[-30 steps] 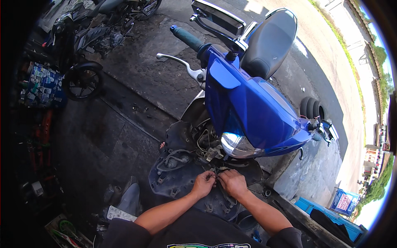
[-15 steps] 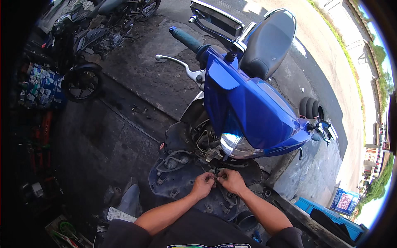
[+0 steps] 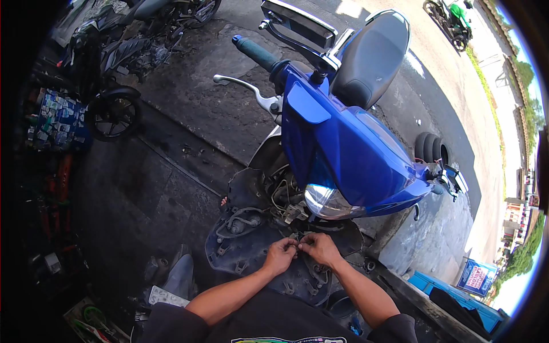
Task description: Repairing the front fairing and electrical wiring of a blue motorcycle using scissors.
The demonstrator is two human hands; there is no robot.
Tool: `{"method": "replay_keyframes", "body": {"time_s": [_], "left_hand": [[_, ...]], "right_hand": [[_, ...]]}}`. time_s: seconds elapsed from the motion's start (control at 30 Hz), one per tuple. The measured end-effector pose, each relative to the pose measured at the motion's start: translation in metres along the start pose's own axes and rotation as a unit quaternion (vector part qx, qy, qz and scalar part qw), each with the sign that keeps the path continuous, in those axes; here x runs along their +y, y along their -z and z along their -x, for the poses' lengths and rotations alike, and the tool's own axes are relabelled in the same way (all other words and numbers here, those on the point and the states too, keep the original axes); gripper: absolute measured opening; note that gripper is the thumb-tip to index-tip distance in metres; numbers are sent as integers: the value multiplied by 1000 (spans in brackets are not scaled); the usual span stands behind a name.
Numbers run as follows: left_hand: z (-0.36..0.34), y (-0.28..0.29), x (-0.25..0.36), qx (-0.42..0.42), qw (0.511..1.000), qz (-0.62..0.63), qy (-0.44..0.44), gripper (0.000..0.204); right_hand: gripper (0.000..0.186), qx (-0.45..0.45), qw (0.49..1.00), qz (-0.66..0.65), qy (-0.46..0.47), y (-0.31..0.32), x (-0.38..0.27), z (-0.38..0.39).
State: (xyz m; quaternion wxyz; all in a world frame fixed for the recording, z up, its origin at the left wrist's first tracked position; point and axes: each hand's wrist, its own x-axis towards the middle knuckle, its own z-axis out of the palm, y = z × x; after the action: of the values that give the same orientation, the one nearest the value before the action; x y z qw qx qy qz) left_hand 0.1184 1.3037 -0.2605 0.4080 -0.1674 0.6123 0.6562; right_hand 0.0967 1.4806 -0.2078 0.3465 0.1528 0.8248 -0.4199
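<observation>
- Outdoors, stained concrete floor, dark and oily near left, sunlit road far right.
- Blue scooter centre, front panels off, wiring exposed under headlight.
- Left hand and right hand fingertips together, pinching a small part of the wiring; part too small to tell.
- Black motorcycle far left, stacked tyres right.

We've got both forearms coming up from the bottom edge, bare, elbows bent, converging twd the middle. Our left hand is curled, knuckles up, fingers pinched at the tips. Our right hand mirrors it, fingertips w/ the left's (touching or just beside, can't tell which). Wrists roughly level, both palms facing down. Dark short sleeves at the upper arms.
</observation>
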Motion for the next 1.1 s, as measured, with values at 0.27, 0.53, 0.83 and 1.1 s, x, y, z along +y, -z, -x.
{"method": "replay_keyframes", "body": {"time_s": [0.27, 0.53, 0.83, 1.1], "left_hand": [[2, -1, -4, 0, 1000, 1, -3, 17], [31, -4, 50, 125, 942, -271, -152, 30], [74, -9, 113, -133, 979, 152, -40, 43], [78, -8, 136, -145, 939, 305, 57, 36]], "right_hand": [[18, -101, 973, -152, -139, 1, 3, -19], [45, 39, 936, -346, 44, 2, 2, 8], [69, 228, 846, -415, 247, -9, -46, 53], [67, 268, 866, -285, 311, 11, -71, 71]]}}
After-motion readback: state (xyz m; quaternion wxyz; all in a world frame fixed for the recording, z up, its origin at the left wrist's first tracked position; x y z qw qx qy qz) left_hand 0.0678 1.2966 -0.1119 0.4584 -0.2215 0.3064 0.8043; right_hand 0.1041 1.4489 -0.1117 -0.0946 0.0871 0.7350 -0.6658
